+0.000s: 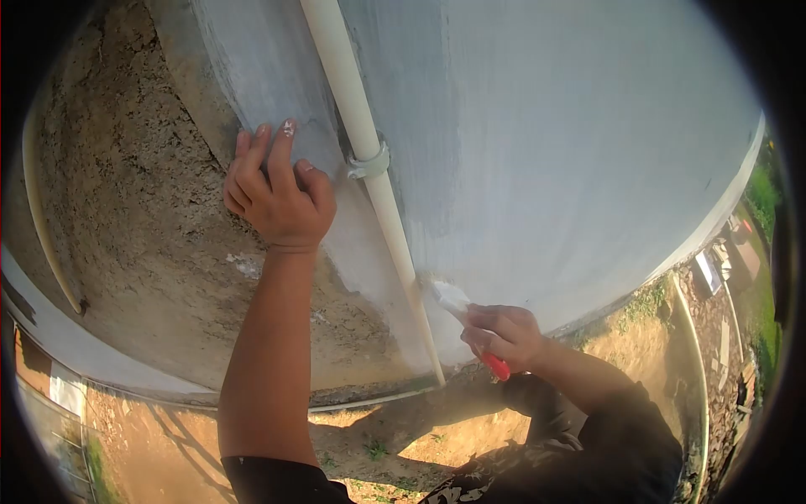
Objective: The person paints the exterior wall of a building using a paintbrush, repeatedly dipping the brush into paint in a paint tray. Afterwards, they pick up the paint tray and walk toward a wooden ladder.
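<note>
Left hand (281,189) on the wall (554,151), right hand (508,336) gripping a red-handled brush (452,296).
The brush's pale head is at the pale-painted surface, just right of the lower stretch of a cream pipe (351,92) held by a bracket (370,163). The left hand, white specks on one fingertip, spreads left of the pipe, where paint borders rough brown plaster (138,168).

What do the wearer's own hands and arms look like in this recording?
The left hand and right hand are bare, with no gloves, rings or watch visible. White flecks mark one left fingertip. The left sleeve and right sleeve are dark and short.
</note>
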A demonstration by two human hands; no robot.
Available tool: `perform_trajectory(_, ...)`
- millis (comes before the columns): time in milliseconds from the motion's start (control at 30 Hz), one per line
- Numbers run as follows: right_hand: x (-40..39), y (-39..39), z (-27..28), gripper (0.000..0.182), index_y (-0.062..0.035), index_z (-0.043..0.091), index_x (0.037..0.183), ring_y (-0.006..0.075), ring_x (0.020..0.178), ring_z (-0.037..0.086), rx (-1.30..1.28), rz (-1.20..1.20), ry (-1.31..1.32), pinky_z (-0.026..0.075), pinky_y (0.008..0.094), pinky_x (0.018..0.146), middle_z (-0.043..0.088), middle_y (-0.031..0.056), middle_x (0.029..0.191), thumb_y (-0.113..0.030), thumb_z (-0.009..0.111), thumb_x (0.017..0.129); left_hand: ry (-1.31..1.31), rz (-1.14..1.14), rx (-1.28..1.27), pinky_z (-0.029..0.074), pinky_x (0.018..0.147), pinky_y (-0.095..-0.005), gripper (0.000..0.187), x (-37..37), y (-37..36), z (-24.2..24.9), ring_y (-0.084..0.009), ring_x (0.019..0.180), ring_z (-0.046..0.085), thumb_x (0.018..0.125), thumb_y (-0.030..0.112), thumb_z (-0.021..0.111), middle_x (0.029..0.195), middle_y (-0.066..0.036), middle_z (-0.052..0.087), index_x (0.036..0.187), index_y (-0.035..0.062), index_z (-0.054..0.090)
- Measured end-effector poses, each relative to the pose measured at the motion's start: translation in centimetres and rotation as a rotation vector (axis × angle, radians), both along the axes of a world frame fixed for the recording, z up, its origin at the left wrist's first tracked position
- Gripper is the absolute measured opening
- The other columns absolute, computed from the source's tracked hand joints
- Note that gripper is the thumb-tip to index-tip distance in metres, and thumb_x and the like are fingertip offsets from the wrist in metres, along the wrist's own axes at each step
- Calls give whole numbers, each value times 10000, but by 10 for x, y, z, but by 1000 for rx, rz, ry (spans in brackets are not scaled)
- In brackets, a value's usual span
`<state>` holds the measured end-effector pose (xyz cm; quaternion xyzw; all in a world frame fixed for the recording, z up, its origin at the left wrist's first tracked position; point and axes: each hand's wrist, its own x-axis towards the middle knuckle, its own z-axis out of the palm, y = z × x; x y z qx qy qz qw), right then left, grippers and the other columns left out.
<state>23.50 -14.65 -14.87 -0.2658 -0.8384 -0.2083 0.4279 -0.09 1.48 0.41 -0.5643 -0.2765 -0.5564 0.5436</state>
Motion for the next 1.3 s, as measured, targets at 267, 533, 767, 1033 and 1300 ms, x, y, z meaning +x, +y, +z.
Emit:
perform_trajectory(267, -8, 27, -10, 254, -70, 565, 901, 212, 684, 632, -52, -43, 766, 519, 263, 550, 630, 143, 914, 28, 699, 708, 28, 12, -18, 299, 904, -376, 345, -1, -1, -2, -288, 1107, 483, 813, 157, 474, 1128, -85, 521, 1125, 57, 580)
perform_trajectory(533, -18, 19, -7, 321, -76, 568, 986, 205, 718, 644, -65, 17, 791, 523, 256, 570, 626, 143, 906, 63, 668, 715, 53, 32, 17, 316, 890, -388, 340, -2, 1, -1, -295, 1087, 491, 840, 181, 457, 1120, -103, 521, 1129, 42, 571)
perform_trajectory(767, -15, 26, -14, 316, -52, 554, 973, 243, 753, 656, 108, 77, 745, 537, 264, 592, 613, 174, 938, 91, 651, 708, 65, 34, 29, 324, 890, -388, 334, -3, 2, 0, -293, 1083, 487, 849, 196, 459, 1118, -107, 522, 1117, 32, 571)
perform_trajectory(1033, -7, 27, -10, 292, -62, 526, 978, 209, 717, 627, -12, -56, 801, 510, 255, 562, 607, 157, 927, 63, 648, 744, 61, 14, 15, 320, 892, -397, 332, -1, 1, 0, -296, 1092, 481, 842, 183, 459, 1111, -105, 523, 1118, 34, 569)
perform_trajectory(1300, -7, 25, 10, 249, -80, 531, 964, 213, 714, 643, -48, -37, 658, 518, 266, 557, 625, 146, 897, 14, 651, 766, 52, 25, 9, 314, 891, -389, 338, -1, 0, -2, -293, 1091, 483, 833, 178, 465, 1119, -100, 522, 1124, 41, 569)
